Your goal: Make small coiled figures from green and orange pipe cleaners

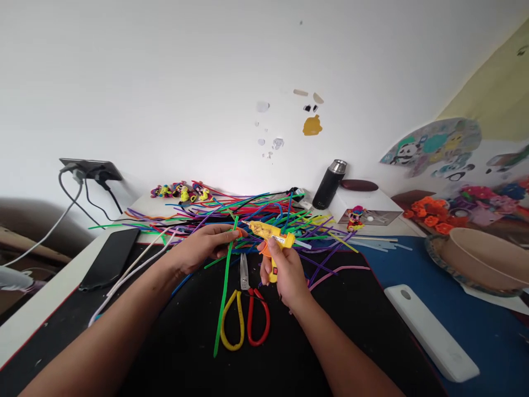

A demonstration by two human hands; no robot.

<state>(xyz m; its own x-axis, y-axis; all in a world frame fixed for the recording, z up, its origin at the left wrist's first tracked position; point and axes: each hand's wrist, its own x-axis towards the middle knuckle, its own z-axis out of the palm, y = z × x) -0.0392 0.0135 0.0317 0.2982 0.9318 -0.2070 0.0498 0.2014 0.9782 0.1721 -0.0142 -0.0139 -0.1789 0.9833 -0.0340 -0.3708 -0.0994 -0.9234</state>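
Note:
My left hand (212, 242) pinches a green pipe cleaner (225, 289) near its upper end, and the long end hangs down toward me. A small orange piece (238, 234) shows at those fingertips; its shape is partly hidden. My right hand (285, 270) is wrapped round the handle of a yellow glue gun (270, 234), whose nozzle points left, close to the top of the green pipe cleaner. A clear glue stick (305, 244) juts from the gun's back. Below the hands lie scissors (244, 281) with one yellow and one red handle.
Many coloured pipe cleaners (264, 209) are heaped behind my hands. A phone (109, 259) lies left, a white oblong device (432, 333) right. A black flask (329, 184), a white box (363, 204), small figures (182, 191) and a bowl (490, 259) stand around.

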